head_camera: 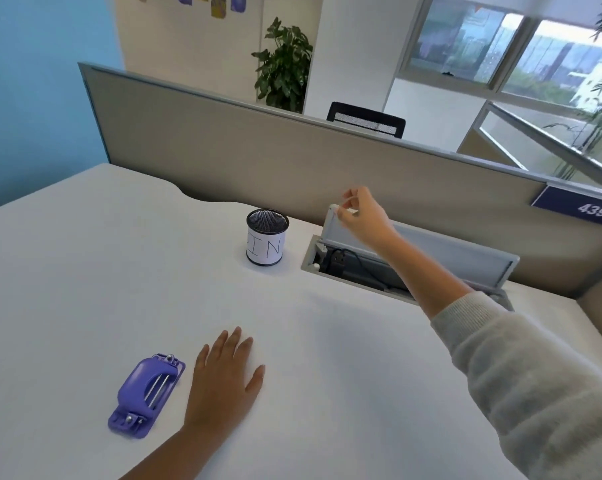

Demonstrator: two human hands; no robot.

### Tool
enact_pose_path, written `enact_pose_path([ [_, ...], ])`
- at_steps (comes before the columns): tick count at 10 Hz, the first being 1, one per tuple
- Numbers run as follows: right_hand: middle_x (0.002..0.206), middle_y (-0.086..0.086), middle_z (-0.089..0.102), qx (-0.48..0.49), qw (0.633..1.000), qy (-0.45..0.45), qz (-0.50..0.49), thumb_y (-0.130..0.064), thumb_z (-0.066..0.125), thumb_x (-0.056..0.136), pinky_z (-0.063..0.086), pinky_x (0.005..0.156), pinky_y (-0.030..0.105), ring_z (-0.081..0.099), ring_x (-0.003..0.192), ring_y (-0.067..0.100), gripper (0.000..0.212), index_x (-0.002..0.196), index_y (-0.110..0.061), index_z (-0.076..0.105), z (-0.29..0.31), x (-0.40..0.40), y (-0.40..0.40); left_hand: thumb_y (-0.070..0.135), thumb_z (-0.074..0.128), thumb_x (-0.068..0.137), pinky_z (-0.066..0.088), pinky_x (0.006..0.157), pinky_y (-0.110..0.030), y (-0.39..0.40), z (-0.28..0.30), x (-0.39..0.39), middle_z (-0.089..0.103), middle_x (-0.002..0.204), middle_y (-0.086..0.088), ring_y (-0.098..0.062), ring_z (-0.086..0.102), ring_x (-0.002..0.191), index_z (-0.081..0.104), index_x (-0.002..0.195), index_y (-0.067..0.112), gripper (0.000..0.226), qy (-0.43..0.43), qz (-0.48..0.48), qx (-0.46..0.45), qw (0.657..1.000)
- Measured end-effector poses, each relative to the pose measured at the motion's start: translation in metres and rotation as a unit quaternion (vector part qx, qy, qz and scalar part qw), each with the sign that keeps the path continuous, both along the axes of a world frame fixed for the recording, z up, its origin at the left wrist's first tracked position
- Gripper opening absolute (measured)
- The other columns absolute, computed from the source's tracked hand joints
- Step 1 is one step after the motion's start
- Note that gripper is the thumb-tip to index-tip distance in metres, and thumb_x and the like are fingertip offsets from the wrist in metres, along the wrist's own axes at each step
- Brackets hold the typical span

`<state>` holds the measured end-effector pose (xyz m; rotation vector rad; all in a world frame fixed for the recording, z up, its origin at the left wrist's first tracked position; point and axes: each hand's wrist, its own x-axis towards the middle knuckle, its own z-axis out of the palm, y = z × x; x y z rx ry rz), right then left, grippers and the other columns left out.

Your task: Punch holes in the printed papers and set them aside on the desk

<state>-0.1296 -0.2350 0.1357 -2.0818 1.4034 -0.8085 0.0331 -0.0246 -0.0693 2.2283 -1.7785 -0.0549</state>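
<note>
- Desk [327, 341]: white top, backed by a grey partition [258, 157] running from ten o'clock to three o'clock. We found no printed papers anywhere on it.
- Hole punch [147, 394]: purple, lying flat at seven o'clock on the desk, just beside our left hand and apart from it; nothing sat in its slot.
- Left hand [223, 379]: palm down on the desk at six o'clock, fingers straight and spread, grip released, holding nothing.
- Right hand [363, 216]: reached out to one o'clock, fingertips [343, 213] pinching the top edge of the cable-tray lid [431, 247], which stood raised on its hinge against the partition.
- Cable tray [358, 268]: recessed in the desk below that lid, open, dark cables and a plug showing inside.
- Mesh pen cup [267, 237]: black, with a white label marked "IN", at twelve o'clock, left of the tray; its contents could not be made out.
- Step in hand, as we judged it: none of the punching had begun; the right hand was occupied with the lid, a matter apart from the task proper.
- Next move, as we judged it: let go of the lid, find and fetch the printed papers from out of view, square their edge into the punch, and press down with the left hand already near.
</note>
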Motion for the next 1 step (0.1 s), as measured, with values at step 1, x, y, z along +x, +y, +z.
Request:
enact_pose_path([
  [1,0.110,0.000,0.053,0.008,1.000,0.003,-0.019,-0.020,0.049,0.094,0.047,0.069,0.024,0.058,0.084,0.017,0.034,0.125,-0.011,0.041,-0.0053,-0.0508,0.0428,0.068,0.015,0.084,0.034,0.103,-0.043,0.0040,-0.0003,0.0005,0.058,0.129,0.005,-0.022,0.050,0.124,0.058,0.117,0.026,0.068,0.044,-0.004,-0.007,0.999],
])
